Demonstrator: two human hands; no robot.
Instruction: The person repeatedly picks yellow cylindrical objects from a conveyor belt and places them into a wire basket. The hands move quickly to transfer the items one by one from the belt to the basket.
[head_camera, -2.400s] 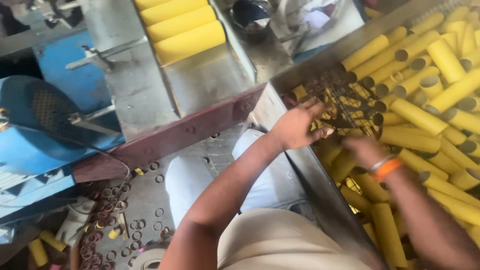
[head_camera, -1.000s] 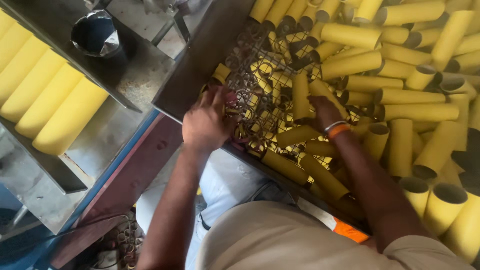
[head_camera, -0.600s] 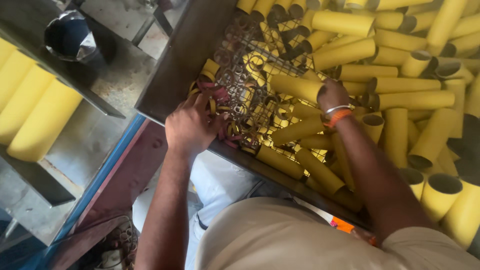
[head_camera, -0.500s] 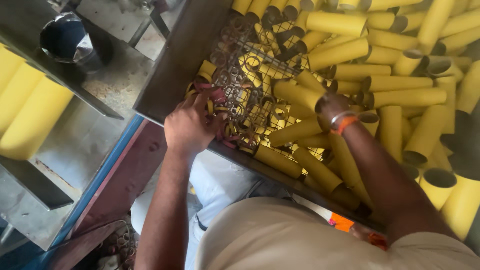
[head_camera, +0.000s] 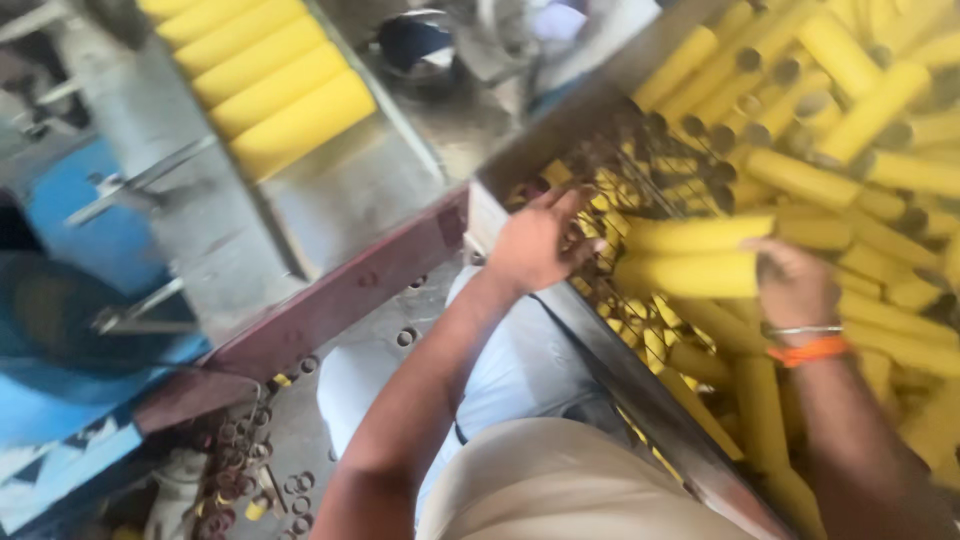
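Since half a second ago the view has swung back toward the left of the work area, so the row of yellow tubes (head_camera: 265, 85) on the grey bench (head_camera: 330, 200) now fills the upper left of the frame, and the bin (head_camera: 520, 170) of loose tubes sits across the right half. More to the point, my right hand (head_camera: 795, 285), which was lying low among the pile, now has two long yellow tubes (head_camera: 690, 255) raised across the middle of the frame, one stacked just above the other and both lying nearly level. I judge that a pair has been picked out of the heap and lifted clear of it. The right grip is clenched round the right ends of those tubes, wrist bent, with an orange band (head_camera: 808, 350) and a thin metal bangle on it. My left hand (head_camera: 535, 240) has shifted up along the near wall of the bin and rests at its edge, fingers spread and loose over the small yellow pieces and dark rings there; it grasps nothing that I can make out. Motion blur softens everything, so finer finger placement I cannot tell.
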